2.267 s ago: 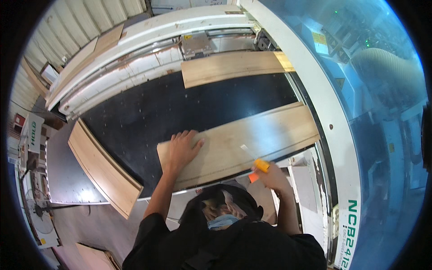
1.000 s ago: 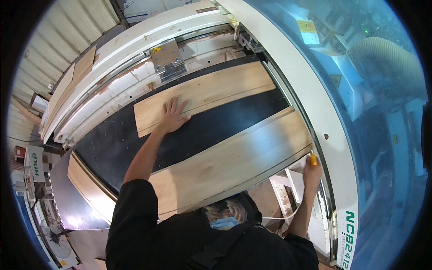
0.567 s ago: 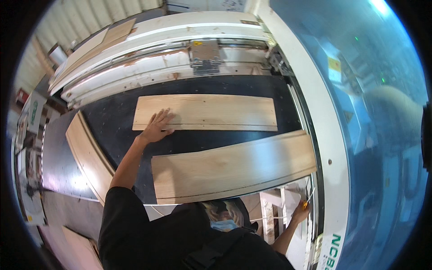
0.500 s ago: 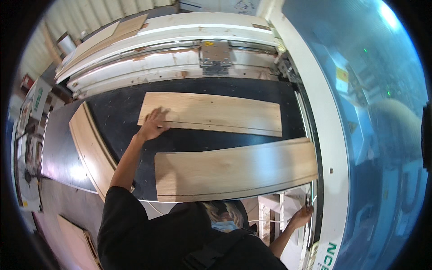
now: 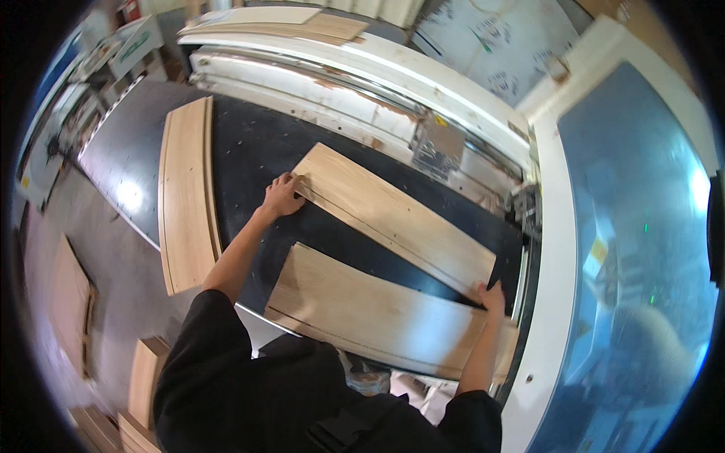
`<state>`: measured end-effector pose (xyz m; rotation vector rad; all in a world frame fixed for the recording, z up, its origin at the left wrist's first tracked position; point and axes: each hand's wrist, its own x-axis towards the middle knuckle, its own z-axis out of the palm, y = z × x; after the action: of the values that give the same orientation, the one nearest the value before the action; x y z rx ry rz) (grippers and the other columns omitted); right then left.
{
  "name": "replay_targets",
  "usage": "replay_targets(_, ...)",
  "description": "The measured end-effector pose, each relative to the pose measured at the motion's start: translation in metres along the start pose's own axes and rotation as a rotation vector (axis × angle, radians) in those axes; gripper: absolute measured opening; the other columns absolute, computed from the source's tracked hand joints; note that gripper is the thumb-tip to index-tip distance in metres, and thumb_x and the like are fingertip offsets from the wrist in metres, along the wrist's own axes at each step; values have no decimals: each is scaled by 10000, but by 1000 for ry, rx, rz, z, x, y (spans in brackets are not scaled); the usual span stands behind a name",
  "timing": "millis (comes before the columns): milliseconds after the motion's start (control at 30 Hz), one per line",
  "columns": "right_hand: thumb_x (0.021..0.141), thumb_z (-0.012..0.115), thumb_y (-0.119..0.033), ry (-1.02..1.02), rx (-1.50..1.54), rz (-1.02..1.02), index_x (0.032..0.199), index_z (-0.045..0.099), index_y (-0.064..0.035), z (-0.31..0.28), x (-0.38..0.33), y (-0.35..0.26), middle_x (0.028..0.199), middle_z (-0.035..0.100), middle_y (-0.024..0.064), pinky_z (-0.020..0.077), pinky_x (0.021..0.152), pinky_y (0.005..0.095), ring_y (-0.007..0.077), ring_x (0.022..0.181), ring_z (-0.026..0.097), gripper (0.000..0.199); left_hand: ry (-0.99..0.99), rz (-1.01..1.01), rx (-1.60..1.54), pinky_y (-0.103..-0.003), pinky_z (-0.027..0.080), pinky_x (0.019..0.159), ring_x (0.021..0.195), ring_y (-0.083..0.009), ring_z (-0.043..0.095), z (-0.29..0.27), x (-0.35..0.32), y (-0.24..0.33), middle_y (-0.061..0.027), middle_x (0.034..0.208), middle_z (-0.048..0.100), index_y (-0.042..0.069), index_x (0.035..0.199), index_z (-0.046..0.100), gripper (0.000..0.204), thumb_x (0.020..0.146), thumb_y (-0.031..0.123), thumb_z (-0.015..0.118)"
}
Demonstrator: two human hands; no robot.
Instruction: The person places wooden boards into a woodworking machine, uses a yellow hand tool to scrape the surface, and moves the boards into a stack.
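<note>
A long pale wooden board (image 5: 396,219) with a groove along its near edge lies on the black table (image 5: 249,162). My left hand (image 5: 283,195) grips its left end, fingers bent over the corner. At its right end, my right hand (image 5: 491,296) holds the near corner, with the thumb and fingers around the edge. A second grooved board (image 5: 362,309) lies closer to my body, partly under my right forearm. Left of my left arm, a stack of similar boards (image 5: 185,196) rests across the table, overhanging its front edge.
Behind the table runs a white machine beam (image 5: 362,106) with a metal carriage (image 5: 439,143). A white-framed blue transparent cover (image 5: 642,249) stands to the right. Thin panels (image 5: 302,26) lie on the beam's top. More boards (image 5: 143,381) are low at the left.
My right hand has moved up from the rail at the lower right to the far board's right end. My left hand has shifted from the board's face to its left end. The view has turned.
</note>
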<state>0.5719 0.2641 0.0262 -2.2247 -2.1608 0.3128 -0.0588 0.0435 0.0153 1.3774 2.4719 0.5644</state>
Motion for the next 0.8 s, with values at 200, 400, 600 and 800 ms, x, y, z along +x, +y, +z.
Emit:
replay_targets(200, 907, 650, -575, -102, -37, -47, 1435, 472, 79, -5, -12, -61, 1340, 599, 349, 484, 1057, 549, 532, 1239, 583, 859, 110, 31, -9, -532, 333, 1180, 1402, -427, 432, 10, -11, 4, -239, 1512, 451, 155, 1449, 568, 733, 786, 408, 753)
replay_targets(400, 883, 747, -501, -1, 280, 35, 1369, 530, 149, 9, 35, -20, 1216, 683, 308, 524, 989, 441, 397, 1178, 668, 841, 51, -47, -219, -464, 416, 1121, 1290, -420, 506, -21, -7, -8, -241, 1321, 603, 181, 1311, 689, 565, 814, 450, 720)
replay_targets(600, 937, 725, -447, -301, 704, 131, 1372, 564, 97, 3, 31, -29, 1314, 655, 191, 476, 1008, 358, 236, 1202, 619, 715, 259, -255, -148, -472, 477, 1044, 1167, -399, 581, -83, -42, -9, -227, 1163, 659, 147, 1171, 738, 481, 887, 532, 696)
replay_targets(800, 920, 744, -402, -297, 1056, 165, 1469, 474, 51, -27, -55, -103, 1384, 583, 149, 416, 1078, 384, 243, 1258, 534, 762, 422, -383, -265, -457, 560, 843, 926, -373, 712, -126, -112, -75, -235, 959, 724, 89, 1051, 764, 405, 889, 459, 734)
